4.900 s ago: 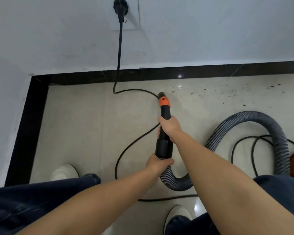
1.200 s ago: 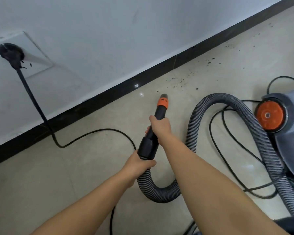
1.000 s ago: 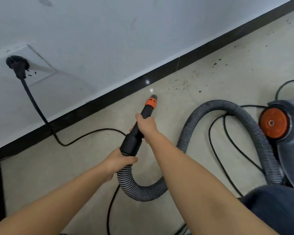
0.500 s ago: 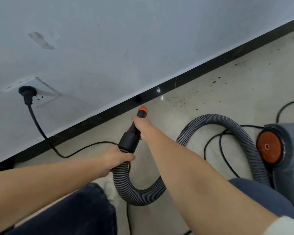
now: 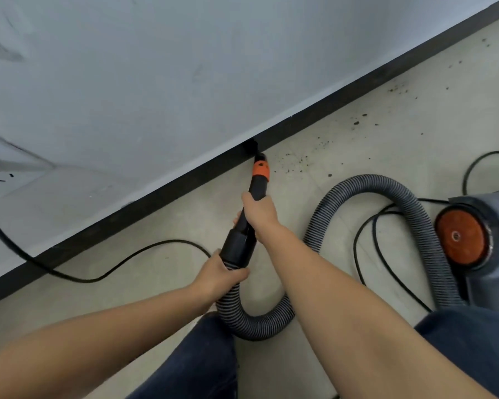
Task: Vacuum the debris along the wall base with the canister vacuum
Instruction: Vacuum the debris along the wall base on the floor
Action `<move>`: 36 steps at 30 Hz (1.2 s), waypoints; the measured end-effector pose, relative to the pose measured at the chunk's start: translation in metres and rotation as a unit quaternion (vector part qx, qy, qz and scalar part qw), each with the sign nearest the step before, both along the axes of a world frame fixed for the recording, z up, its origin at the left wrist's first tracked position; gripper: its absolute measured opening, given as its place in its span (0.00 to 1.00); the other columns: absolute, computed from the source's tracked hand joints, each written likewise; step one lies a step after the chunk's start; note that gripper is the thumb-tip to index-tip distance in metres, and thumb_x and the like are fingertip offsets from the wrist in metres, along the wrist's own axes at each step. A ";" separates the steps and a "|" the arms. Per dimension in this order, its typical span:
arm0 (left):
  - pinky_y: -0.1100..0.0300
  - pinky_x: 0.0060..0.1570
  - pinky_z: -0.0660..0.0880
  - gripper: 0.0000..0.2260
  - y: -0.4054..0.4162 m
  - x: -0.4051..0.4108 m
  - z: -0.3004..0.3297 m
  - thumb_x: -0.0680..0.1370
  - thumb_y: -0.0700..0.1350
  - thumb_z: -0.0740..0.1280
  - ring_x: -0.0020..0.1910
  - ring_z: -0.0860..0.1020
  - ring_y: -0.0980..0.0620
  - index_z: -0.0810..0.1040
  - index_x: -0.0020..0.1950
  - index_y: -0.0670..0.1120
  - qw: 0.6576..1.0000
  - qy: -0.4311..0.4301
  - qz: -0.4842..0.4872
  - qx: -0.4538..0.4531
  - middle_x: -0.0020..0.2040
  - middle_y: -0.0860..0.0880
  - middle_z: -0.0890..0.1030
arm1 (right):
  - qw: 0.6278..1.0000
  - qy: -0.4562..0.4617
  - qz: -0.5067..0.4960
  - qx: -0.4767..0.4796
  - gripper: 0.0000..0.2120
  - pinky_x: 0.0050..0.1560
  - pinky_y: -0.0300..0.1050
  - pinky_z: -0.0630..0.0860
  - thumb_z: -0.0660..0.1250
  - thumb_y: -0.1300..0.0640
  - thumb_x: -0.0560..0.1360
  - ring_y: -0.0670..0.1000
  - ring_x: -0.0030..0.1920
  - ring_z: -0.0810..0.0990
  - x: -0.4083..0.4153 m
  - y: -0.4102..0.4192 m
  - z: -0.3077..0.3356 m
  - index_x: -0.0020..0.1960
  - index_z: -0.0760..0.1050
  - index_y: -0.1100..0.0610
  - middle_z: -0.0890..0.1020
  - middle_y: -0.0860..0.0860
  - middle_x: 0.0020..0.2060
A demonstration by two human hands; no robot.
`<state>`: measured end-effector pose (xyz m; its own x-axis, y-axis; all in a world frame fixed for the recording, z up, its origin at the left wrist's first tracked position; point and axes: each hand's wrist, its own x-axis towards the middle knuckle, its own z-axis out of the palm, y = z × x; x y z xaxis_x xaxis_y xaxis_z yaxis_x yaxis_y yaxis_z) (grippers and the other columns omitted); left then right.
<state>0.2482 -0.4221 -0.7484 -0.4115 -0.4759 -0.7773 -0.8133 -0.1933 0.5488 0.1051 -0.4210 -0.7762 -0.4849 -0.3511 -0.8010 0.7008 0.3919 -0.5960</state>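
Note:
The black vacuum nozzle (image 5: 260, 180) with an orange collar points at the black baseboard (image 5: 162, 194), its tip close to the wall base. My right hand (image 5: 258, 211) grips the nozzle's middle. My left hand (image 5: 221, 273) grips the cuff where the grey ribbed hose (image 5: 386, 191) joins. Dark debris specks (image 5: 294, 161) lie on the beige floor just right of the tip, and more debris (image 5: 357, 122) trails along the wall to the right. The grey canister (image 5: 478, 243) with an orange disc stands at the right.
A black power cord (image 5: 121, 262) runs from the wall outlet at the far left across the floor toward my hands. More cord (image 5: 369, 254) loops beside the canister. My knees in dark trousers (image 5: 202, 358) fill the bottom of the view.
The nozzle tip has moved forward to the baseboard, just left of the debris. The view has shifted right, and the outlet now sits at the left edge. Both hands keep their grip.

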 end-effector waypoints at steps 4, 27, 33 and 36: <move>0.49 0.51 0.78 0.19 -0.016 -0.012 -0.002 0.70 0.42 0.72 0.49 0.80 0.47 0.73 0.59 0.46 0.998 0.010 -0.054 0.014 0.50 0.43 0.81 | 0.998 0.029 -0.045 0.014 0.12 0.39 0.50 0.81 0.61 0.56 0.76 0.54 0.28 0.78 -0.012 -0.002 -0.005 0.57 0.68 0.61 0.77 0.58 0.36; 0.61 0.44 0.76 0.13 -0.032 0.003 0.026 0.72 0.39 0.71 0.44 0.79 0.52 0.75 0.55 0.47 0.987 0.030 -0.152 0.052 0.48 0.44 0.81 | 0.995 0.034 -0.085 0.043 0.28 0.43 0.50 0.82 0.60 0.45 0.71 0.58 0.39 0.84 0.012 0.010 0.012 0.65 0.62 0.60 0.81 0.63 0.53; 0.60 0.47 0.77 0.17 -0.035 -0.002 0.020 0.72 0.41 0.72 0.50 0.80 0.49 0.74 0.59 0.46 0.986 0.021 -0.162 0.042 0.53 0.42 0.81 | 0.994 0.033 -0.091 0.042 0.26 0.39 0.47 0.82 0.60 0.48 0.73 0.56 0.36 0.84 0.007 0.012 0.014 0.65 0.64 0.61 0.81 0.63 0.52; 0.59 0.49 0.77 0.18 -0.033 -0.013 0.018 0.71 0.41 0.72 0.52 0.80 0.48 0.74 0.59 0.46 0.976 0.020 -0.212 0.054 0.54 0.42 0.81 | 0.989 0.033 -0.134 0.054 0.20 0.35 0.44 0.79 0.60 0.50 0.77 0.52 0.30 0.82 -0.001 0.030 0.009 0.62 0.65 0.61 0.83 0.61 0.45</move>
<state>0.2350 -0.4551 -0.7300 -0.5852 -0.1732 -0.7922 -0.8106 0.0975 0.5775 0.1036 -0.3914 -0.7674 -0.6012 -0.1174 -0.7904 0.7490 0.2618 -0.6087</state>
